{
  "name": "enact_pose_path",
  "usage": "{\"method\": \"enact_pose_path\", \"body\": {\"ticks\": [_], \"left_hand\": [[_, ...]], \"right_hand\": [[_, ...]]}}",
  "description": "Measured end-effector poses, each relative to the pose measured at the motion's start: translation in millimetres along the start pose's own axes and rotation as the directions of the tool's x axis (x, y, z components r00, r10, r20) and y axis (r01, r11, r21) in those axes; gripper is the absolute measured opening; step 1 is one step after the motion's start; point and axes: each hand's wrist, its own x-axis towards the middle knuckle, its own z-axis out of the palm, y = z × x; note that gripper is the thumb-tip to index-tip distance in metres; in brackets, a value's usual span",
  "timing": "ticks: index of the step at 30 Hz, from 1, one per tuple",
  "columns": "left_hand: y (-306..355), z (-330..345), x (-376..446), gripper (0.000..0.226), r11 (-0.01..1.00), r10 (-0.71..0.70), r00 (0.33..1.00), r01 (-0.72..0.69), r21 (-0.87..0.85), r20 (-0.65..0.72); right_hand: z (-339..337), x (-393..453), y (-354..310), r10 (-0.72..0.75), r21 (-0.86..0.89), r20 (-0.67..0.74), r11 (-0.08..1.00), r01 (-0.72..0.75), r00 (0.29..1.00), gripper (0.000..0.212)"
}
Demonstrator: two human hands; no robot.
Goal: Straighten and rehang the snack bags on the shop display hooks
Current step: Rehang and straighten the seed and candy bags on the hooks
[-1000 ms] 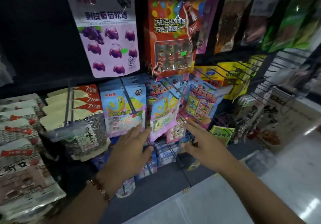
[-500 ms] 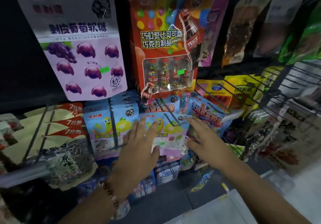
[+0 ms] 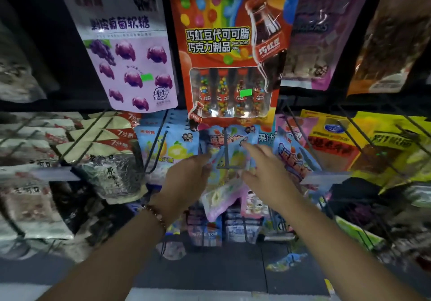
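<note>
A pastel blue and pink snack bag (image 3: pixel 229 172) hangs tilted between the two hands, on a wire display hook (image 3: pixel 225 158). The left hand (image 3: pixel 186 181) grips its left edge with curled fingers. The right hand (image 3: pixel 265 172) touches its upper right corner, fingers extended and fairly open.

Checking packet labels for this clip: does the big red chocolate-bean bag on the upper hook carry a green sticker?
Yes, a small green sticker sits on the clear window of the red chocolate-bean bag, over the little bottles inside.
</note>
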Motion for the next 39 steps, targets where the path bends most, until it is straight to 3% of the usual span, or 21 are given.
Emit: {"method": "enact_pose_path", "body": {"ticks": [4, 6, 9, 17, 23, 33, 39], "left_hand": [[4.0, -0.8, -16.9, 0.029, 0.996, -0.051, 0.999, 0.05, -0.068, -0.007], [1.7, -3.5, -29.6, 0.027, 0.993, -0.067, 0.998, 0.066, -0.093, -0.009], [1.4, -6.3, -47.7, 0.022, 0.985, -0.072, 0.997, 0.07, -0.155, -0.004], [-22.2, 3.3, -79.1, 0.018, 0.897, -0.121, 0.987, 0.154, -0.415, 0.103], [-56.3, -4.1, -80.2, 0.015, 0.848, -0.121, 0.988, 0.156, -0.506, 0.1], [-139.1, -33.4, -79.9, 0.018, 0.774, -0.136, 0.987, 0.157, -0.613, 0.081], [-173.8, -47.9, -60.3, 0.016, 0.698, -0.148, 0.987, 0.152, -0.699, 0.067]], "right_hand": [[-4.9, 2.5, 0.2, 0.001, -0.084, -0.009, 0.996, -0.002, 1.0, 0.071], [-6.4, -1.3, 0.7, 0.003, -0.082, 0.021, 0.997, -0.002, 1.0, 0.063], [-5.1, -11.8, 4.1, -0.031, 0.001, 0.008, 1.0, 0.031, 1.0, 0.038], [10.0, -51.9, -1.3, 0.002, 0.204, 0.029, 0.979, -0.008, 1.0, 0.012], [34.3, -51.2, -25.9, 0.058, 0.248, 0.024, 0.967, -0.062, 0.998, 0.019], [84.4, -14.9, -93.2, 0.075, 0.235, 0.05, 0.968, -0.085, 0.996, 0.011], [104.3, 14.8, -117.3, 0.114, 0.21, 0.025, 0.971, -0.117, 0.993, 0.024]]}}
